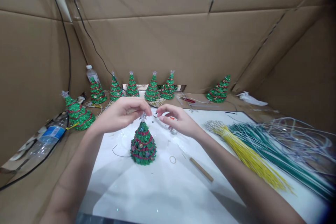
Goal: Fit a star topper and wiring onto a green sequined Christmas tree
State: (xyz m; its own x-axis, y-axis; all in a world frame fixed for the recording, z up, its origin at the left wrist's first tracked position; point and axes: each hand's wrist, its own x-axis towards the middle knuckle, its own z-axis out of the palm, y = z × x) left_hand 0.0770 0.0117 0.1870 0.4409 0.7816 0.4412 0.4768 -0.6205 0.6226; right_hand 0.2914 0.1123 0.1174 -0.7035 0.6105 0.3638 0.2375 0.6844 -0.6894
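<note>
A small green Christmas tree point(143, 145) with red garland stands upright on a white sheet. At its top is a clear star point(143, 117). My left hand point(124, 113) is over the tree, its thumb and finger bent together right at the star; whatever they pinch is too small to make out. Just to the right, my right hand point(177, 119) has its thumb and fingertips drawn together, with a tiny dark bit at the tips that I cannot identify. A thin dark wire point(120, 154) sticks out left of the tree's base.
Several similar trees point(131, 85) line the cardboard back wall. On the white board point(126, 196) lie a brown-handled tool point(201, 169) and a rubber band point(172, 159). Yellow wires point(244, 148) and green wires point(273, 150) are bundled at right. Plastic bottle point(51, 136) at left.
</note>
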